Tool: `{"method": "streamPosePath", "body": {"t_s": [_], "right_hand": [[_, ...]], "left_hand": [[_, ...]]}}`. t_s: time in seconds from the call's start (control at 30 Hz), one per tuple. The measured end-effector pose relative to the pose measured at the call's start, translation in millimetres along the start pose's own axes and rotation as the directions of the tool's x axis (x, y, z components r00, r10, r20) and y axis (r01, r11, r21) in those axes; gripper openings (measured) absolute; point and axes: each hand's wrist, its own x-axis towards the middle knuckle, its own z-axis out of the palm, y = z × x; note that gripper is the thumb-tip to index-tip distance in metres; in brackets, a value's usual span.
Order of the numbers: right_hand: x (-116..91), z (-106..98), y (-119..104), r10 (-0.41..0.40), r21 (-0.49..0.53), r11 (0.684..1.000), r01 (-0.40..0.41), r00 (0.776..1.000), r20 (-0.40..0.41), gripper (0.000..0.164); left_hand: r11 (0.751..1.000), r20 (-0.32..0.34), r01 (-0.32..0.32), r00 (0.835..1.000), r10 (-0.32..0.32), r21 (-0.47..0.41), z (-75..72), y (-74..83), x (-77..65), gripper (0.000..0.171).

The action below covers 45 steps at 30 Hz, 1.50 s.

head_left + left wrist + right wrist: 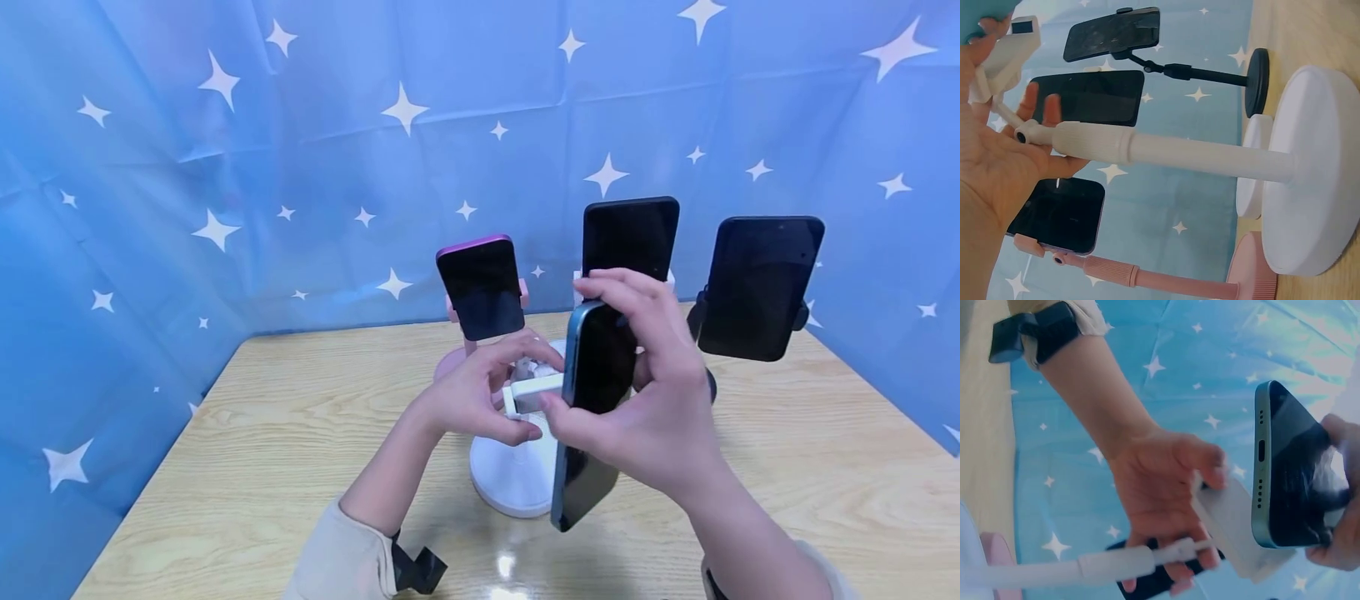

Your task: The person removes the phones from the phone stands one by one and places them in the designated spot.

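- Blue-edged phone (602, 367), tilted, sits just right of centre in the head view; the right hand (667, 404) grasps it.
- White clamp (536, 386), at the phone's nine o'clock, is gripped by the left hand (467, 393).
- Best brace the clamp, squaring phone to clamp without pressing the screen.
- Pink-edged phone (482, 290): toward ten o'clock, behind.
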Motion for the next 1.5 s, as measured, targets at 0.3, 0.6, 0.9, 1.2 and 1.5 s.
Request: {"method": "streamPosePath", "body": {"t_s": [0.3,0.6,0.9,1.2,1.5], "right_hand": [[-7.7,-38.8,-13.2,0.383,-0.296,0.88,-0.371,0.923,-0.018,0.076],[-25.0,-59.4,29.9,0.613,-0.399,0.748,-0.53,0.782,0.11,0.069],[-35.6,-46.2,47.3,0.662,-0.472,0.71,-0.523,0.724,0.193,0.07],[-41.6,-35.6,52.0,0.653,-0.508,0.712,-0.485,0.723,0.225,0.07],[-47.1,-22.5,59.6,0.664,-0.548,0.703,-0.453,0.694,0.278,0.069]], "left_hand": [[0.998,-0.096,0.046,0.994,-0.043,0.032,6.7,-0.2,-1.2,0.048],[0.999,-0.137,0.037,0.99,-0.033,0.027,9.5,0.9,0.4,0.047],[1.0,-0.133,0.017,0.991,-0.014,0.018,10.7,2.2,0.2,0.044],[0.998,-0.107,-0.027,0.994,0.034,0.06,7.4,9.9,-5.8,0.043],[0.995,-0.08,-0.089,0.993,0.086,-0.033,-6.5,25.5,-18.7,0.044]]}}
